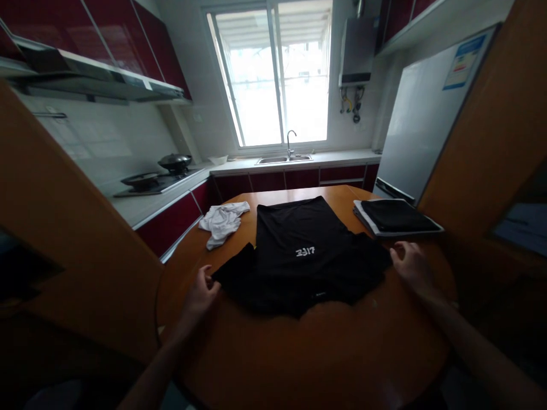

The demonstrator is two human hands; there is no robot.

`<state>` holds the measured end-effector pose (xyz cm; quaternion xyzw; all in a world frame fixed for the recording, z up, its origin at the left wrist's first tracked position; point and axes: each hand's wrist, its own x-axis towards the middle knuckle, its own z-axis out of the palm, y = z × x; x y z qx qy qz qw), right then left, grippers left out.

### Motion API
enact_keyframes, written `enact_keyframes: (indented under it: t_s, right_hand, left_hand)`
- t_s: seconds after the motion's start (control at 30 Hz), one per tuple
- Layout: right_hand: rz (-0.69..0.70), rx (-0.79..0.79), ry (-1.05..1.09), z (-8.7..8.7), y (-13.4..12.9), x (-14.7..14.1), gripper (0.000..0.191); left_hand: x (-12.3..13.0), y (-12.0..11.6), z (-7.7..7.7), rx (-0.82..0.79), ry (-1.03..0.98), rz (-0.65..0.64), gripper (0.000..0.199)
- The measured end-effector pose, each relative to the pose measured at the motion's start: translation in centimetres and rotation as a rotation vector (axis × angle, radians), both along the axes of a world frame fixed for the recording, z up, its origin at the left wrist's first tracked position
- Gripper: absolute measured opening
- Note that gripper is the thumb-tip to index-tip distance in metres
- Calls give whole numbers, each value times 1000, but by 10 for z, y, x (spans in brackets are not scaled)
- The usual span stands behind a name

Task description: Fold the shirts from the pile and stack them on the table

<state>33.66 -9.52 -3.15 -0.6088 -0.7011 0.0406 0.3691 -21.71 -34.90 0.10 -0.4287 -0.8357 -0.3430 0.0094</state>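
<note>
A black T-shirt (294, 262) lies spread on the round wooden table, its neckline towards me and its hem towards the window. Pale characters are printed on its middle, and a small label shows near the neck. At the tip of the left sleeve, my left hand (204, 293) has its thumb and fingers closed on the cloth. My right hand (412, 266) is beside the end of the right sleeve, fingers loosely bent and a little apart. Whether its fingertips touch the cloth is hard to tell.
A crumpled white garment (224, 222) lies at the table's far left. Folded black and white clothes (397, 217) are stacked at the far right. Beyond the wooden table (337, 353) are a sink (284, 160), a stove with pans (175, 162) and a fridge (421, 114).
</note>
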Motion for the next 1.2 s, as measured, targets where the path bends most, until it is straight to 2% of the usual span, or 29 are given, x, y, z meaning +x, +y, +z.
enact_keyframes:
  t_s: [0.07, 0.1, 0.17, 0.23, 0.27, 0.33, 0.43, 0.53, 0.63, 0.73, 0.8, 0.87, 0.97, 1.1, 1.13, 1.2]
  right_hand:
    - [241, 24, -42, 8, -19, -8, 28]
    - [397, -9, -58, 12, -30, -12, 26]
    - [688, -117, -107, 18, -52, -20, 23]
    - [879, -200, -181, 21, -72, -27, 21]
    - [928, -215, -214, 21, -79, -31, 20]
    - [958, -203, -267, 20, -86, -37, 13]
    - [933, -142, -348, 17, -88, -44, 18]
    - [945, -133, -397, 20, -93, -46, 20]
    - [1036, -236, -335, 32, -116, -45, 20]
    - [1188, -433, -290, 50, -143, -46, 16]
    - [1263, -532, -289, 63, -145, -50, 10]
    - [1256, -539, -273, 73, -126, -58, 11]
    - [1078, -438, -224, 79, -62, -74, 20]
    - [737, -334, -278, 80, 44, -98, 17]
    - [646, -319, -323, 80, 67, -104, 16]
    - [563, -299, -349, 82, 106, -116, 15]
  left_hand:
    - [-1, -15, -7, 17, 158, 31, 51]
    - [5, -21, -8, 46, 238, -3, 49]
    - [28, -26, -6, 88, 317, -210, 40]
    - [60, -24, 0, 50, 290, -537, 31]
    - [78, -21, 3, 3, 279, -698, 29]
    - [110, -11, 9, -96, 278, -919, 31]
    - [137, 5, 17, -196, 329, -1040, 24]
    - [135, 7, 25, -231, 289, -1085, 26]
    - [118, -9, 35, -290, 59, -1171, 26]
    - [104, -28, 53, -493, -149, -1302, 19]
    - [98, -30, 69, -615, -209, -1373, 21]
    - [89, -18, 84, -614, -203, -1377, 26]
    - [63, 27, 98, -439, -93, -1235, 30]
    - [6, 118, 93, -235, 63, -844, 38]
    - [-9, 141, 90, -219, 96, -769, 38]
    - [-36, 183, 85, -231, 144, -629, 36]
